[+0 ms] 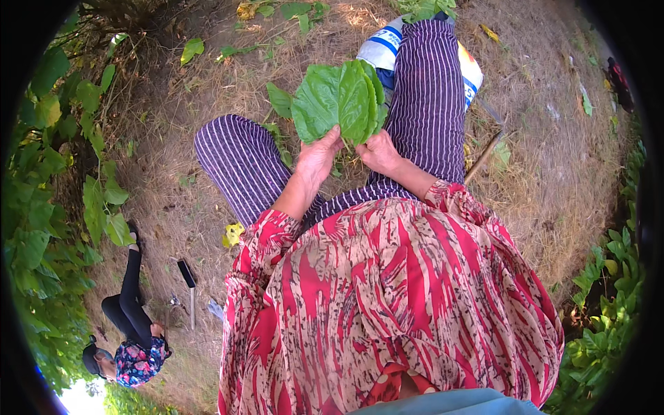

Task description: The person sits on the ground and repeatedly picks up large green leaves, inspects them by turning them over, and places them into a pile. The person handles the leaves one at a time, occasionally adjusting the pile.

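A neat stack of large, broad green leaves (332, 98) stands fanned before me, its layered edges showing on the right. My left hand (321, 153) pinches the lower left of the stack, thumb lying over the front leaf near the stems. My right hand (380, 152) grips the stems and lower right edge with curled fingers. Both hands are held between my knees, above the ground. A single green leaf (280, 100) shows just left of the stack. Under my right leg lies a white and blue woven sack (381, 49), partly hidden by the striped trousers.
Right of my leg lies a tool with a wooden handle (485, 155) and a metal blade (490, 111). Dry grass (539, 171) covers the ground. Leafy branches (41, 223) hang at left. A person (137, 358) in a cap sits beyond a black device (185, 274) on a stick.
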Available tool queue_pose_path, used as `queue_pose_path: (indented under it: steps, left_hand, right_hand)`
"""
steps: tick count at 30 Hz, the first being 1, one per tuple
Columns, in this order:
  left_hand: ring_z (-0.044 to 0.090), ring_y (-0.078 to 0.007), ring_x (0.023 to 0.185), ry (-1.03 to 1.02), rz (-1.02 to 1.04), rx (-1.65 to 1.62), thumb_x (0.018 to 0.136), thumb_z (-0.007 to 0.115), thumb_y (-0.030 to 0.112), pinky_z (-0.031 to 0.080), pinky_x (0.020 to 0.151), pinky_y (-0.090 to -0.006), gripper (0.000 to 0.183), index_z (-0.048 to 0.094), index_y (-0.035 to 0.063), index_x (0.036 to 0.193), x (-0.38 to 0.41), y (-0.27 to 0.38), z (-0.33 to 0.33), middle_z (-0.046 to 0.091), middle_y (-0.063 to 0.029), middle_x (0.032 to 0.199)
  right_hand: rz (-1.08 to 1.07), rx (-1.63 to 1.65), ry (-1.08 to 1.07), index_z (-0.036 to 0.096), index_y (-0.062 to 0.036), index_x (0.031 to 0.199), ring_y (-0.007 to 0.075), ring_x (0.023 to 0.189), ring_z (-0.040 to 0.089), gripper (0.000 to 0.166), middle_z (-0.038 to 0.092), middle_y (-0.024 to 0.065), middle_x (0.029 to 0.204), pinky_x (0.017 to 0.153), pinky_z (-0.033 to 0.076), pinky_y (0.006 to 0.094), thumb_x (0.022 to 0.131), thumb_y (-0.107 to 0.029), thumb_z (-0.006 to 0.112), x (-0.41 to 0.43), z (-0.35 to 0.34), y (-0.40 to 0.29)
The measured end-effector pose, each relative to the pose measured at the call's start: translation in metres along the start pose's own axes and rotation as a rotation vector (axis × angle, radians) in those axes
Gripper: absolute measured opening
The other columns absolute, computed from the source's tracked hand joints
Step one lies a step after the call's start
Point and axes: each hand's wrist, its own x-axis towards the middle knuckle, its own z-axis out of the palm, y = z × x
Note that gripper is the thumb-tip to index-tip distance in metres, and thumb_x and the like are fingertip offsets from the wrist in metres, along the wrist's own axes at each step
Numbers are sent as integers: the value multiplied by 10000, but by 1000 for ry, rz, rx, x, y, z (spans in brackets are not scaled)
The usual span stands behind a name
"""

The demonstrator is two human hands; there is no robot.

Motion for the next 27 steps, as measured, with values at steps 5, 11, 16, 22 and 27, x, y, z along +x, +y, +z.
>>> queue_pose_path:
  steps: [5, 11, 16, 22, 27]
  left_hand:
    - [525, -201, 963, 45, -35, -37, 794, 630, 67, 408, 837, -354, 361, 481, 57, 1123, 2, -6, -5, 569, -61, 1044]
    - [540, -212, 951, 119, -29, 7, 795, 616, 30, 417, 854, -372, 350, 480, 44, 1116, 3, -6, -5, 571, -73, 1045]
    - [549, -229, 964, 42, 53, -58, 797, 592, -10, 433, 858, -400, 335, 478, 22, 1111, 4, -4, -5, 569, -97, 1059]
    - [577, -197, 863, 130, 89, -9, 779, 620, 6, 460, 749, -353, 308, 508, -6, 1065, 6, 2, -5, 592, -105, 991]
    - [591, -170, 763, 155, 136, 339, 756, 658, 29, 470, 678, -290, 275, 542, -43, 994, 12, -8, -18, 614, -108, 913]
  right_hand:
    - [59, -13, -50, 590, 3, 688, 355, 619, 590, 71, 578, 204, 659, 570, 483, 424, 723, -27, 536, -5, 6, 2]
    - [39, -89, -72, 606, -18, 771, 356, 628, 590, 88, 582, 193, 651, 577, 485, 420, 739, -70, 543, -3, 5, -1]
    - [118, -42, -112, 610, -10, 812, 336, 636, 597, 129, 589, 201, 692, 598, 487, 404, 732, -100, 566, 1, -2, -13]
    - [696, 1056, 12, 444, 30, 1161, 242, 859, 576, 473, 555, 150, 1033, 767, 477, 373, 743, -138, 591, 10, -21, -4]
    - [764, 1564, -5, 394, 11, 1200, 274, 1062, 511, 508, 518, 153, 1138, 854, 462, 425, 824, -279, 576, 13, -34, -10]
